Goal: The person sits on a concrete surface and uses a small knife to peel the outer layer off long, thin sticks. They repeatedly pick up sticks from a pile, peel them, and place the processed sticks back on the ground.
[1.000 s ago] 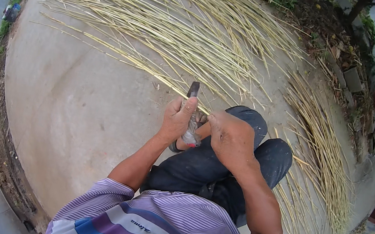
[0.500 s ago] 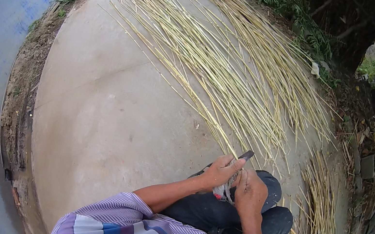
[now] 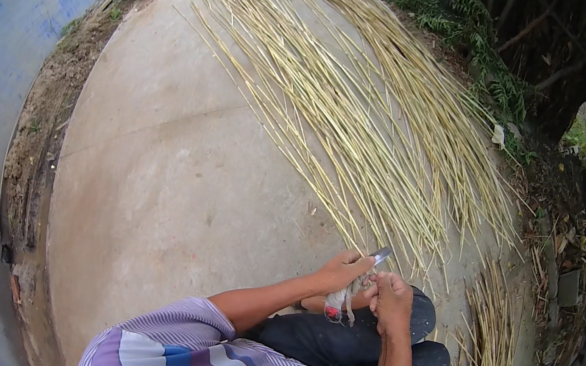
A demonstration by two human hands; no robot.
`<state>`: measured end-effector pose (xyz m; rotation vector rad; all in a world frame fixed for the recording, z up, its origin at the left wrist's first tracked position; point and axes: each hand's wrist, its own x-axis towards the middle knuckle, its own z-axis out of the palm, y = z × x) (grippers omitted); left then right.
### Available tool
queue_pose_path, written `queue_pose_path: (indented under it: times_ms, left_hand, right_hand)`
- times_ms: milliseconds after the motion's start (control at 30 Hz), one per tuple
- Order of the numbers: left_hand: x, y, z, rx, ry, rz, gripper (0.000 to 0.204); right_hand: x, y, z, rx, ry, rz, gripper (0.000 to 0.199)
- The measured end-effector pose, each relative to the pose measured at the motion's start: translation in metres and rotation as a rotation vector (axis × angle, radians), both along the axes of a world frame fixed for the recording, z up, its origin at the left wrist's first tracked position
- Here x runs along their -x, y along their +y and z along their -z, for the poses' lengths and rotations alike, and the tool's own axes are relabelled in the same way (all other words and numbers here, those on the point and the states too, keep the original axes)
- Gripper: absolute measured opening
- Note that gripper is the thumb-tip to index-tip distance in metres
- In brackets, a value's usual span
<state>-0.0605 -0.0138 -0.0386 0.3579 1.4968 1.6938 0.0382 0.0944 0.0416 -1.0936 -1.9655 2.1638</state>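
stalks (image 3: pixel 321 103) lie ahead of me on the pale ground (image 3: pixel 153 192), their long axis slanting from far left down to near right, so that their near ends point toward my hands. my left hand (image 3: pixel 343 271) is the nearer one, closed round a knife (image 3: pixel 381 255) whose blade sticks out in front, angled up and right, across the line of the stalks. a greyish rag (image 3: pixel 342 298) hangs below that hand. my right hand (image 3: pixel 391 298) is curled just beside it, near my knee (image 3: pixel 423 315); whether its fingers pinch a stalk end, i cannot tell.
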Motion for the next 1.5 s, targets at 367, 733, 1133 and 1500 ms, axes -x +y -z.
queue_pose_path:
  times_ms: [367,733,1133,1500]
  left_hand:
    - [0.031,-0.046,-0.025,-0.053,-0.174,0.305,0.041]
    - [0.038,-0.075,-0.052,-0.138,-0.175,0.258,0.064]
    - [0.063,-0.069,0.008,-0.105,-0.348,0.114,0.029]
    - [0.259,-0.039,-0.045,0.726,0.364,0.236,0.032]
  right_hand:
    - [0.007,-0.004,0.009,0.556,0.003,-0.156,0.017]
    - [0.008,-0.020,0.022,0.602,0.053,0.056,0.016]
    - [0.014,-0.020,0.006,-0.038,-0.056,-0.250,0.023]
    - [-0.226,0.131,-0.017,-0.717,-0.233,0.478,0.026]
